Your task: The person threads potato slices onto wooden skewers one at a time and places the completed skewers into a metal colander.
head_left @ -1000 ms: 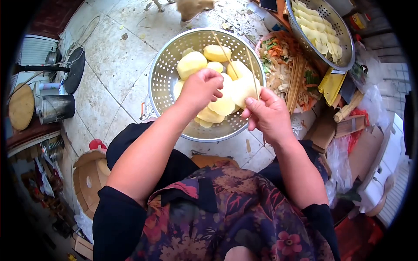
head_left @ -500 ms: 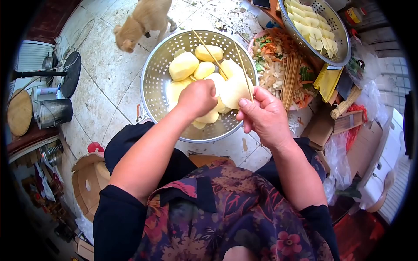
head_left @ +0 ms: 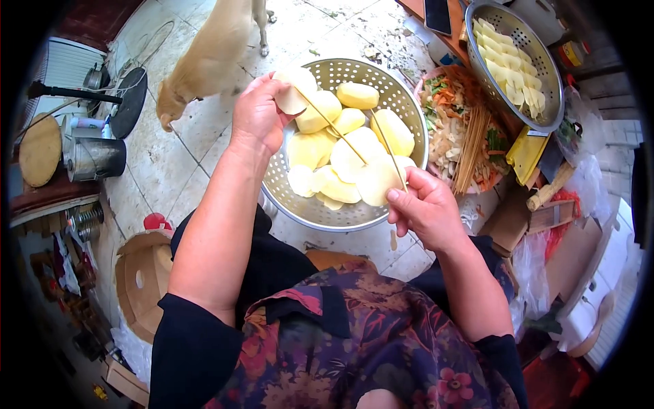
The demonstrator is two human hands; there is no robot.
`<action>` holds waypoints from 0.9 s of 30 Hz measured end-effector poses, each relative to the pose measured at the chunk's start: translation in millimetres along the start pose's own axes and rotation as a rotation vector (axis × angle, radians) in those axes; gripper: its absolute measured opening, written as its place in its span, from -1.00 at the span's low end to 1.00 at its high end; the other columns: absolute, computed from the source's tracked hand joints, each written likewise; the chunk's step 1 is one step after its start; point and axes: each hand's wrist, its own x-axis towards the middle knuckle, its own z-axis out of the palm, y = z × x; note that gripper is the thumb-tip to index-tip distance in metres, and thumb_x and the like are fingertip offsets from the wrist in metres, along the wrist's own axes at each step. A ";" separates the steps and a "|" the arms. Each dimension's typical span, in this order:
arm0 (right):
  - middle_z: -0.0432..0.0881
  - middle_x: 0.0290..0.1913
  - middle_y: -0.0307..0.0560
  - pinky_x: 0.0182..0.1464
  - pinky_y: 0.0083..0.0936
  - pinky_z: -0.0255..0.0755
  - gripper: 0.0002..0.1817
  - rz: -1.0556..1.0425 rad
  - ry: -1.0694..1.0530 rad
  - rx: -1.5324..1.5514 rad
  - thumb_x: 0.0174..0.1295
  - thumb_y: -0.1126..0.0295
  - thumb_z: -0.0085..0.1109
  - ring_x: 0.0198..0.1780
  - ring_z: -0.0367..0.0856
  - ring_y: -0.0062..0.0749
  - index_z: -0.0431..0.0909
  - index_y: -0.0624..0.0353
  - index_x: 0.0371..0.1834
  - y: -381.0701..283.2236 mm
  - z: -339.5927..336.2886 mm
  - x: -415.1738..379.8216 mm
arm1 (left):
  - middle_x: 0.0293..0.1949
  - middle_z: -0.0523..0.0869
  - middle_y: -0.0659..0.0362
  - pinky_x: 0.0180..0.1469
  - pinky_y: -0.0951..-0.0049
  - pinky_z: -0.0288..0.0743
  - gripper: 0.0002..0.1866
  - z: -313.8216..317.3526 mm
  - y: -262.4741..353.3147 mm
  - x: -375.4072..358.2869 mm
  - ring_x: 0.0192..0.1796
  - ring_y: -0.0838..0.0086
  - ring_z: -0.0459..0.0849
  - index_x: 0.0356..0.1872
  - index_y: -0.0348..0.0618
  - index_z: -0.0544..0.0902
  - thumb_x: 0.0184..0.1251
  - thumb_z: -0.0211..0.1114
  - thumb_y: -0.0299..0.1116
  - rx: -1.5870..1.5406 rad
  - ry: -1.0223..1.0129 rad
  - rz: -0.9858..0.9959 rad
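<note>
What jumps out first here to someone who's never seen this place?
Probably the big colander of peeled potatoes at the centre, with the left hand holding a potato slice by its far left side and the right hand pinching another slice at its near right. Then the tan dog, head lowered, at upper left, and the second colander with rows of slices at upper right.

Before you, potatoes (head_left: 393, 133) lie in a colander (head_left: 371, 215); to your right, a bundle of sticks (head_left: 471, 151) lies across vegetable scraps (head_left: 446, 102); ahead left stands a dog (head_left: 212, 51).
</note>
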 end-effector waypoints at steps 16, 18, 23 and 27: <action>0.53 -0.54 -0.26 -0.60 -0.75 0.33 -0.77 -0.010 0.025 0.013 0.30 0.43 0.09 -0.60 0.43 -0.71 0.49 0.29 -0.03 4.2 -3.0 -2.5 | -0.16 0.60 0.06 -0.14 0.33 0.63 -0.75 1.4 4.4 -4.7 -0.16 0.35 0.66 -0.05 -0.28 0.46 0.26 0.14 -0.46 0.030 0.040 0.095; 0.53 -0.54 -0.27 -0.60 -0.74 0.33 -0.78 -0.017 0.037 0.011 0.30 0.44 0.09 -0.59 0.43 -0.72 0.49 0.29 -0.03 5.2 -3.4 -2.2 | -0.11 0.62 0.06 -0.05 0.23 0.63 -0.76 3.1 3.3 -7.6 -0.12 0.32 0.66 -0.03 -0.28 0.47 0.33 0.08 -0.43 0.056 0.007 -0.017; 0.53 -0.53 -0.28 -0.58 -0.75 0.34 -0.78 -0.001 0.029 -0.013 0.30 0.46 0.08 -0.56 0.44 -0.73 0.49 0.26 -0.01 8.1 -3.0 -2.7 | -0.10 0.61 0.06 -0.07 0.23 0.64 -0.77 6.1 -4.5 -9.9 -0.10 0.32 0.66 -0.04 -0.26 0.48 0.33 0.08 -0.41 0.022 0.013 -0.055; 0.53 -0.53 -0.27 -0.58 -0.75 0.33 -0.77 -0.007 0.019 -0.001 0.31 0.45 0.08 -0.58 0.43 -0.72 0.49 0.26 -0.01 9.0 0.4 -3.0 | -0.09 0.60 0.06 -0.06 0.24 0.64 -0.77 4.2 -6.9 -7.3 -0.08 0.34 0.65 -0.03 -0.25 0.48 0.33 0.10 -0.41 -0.004 0.016 -0.048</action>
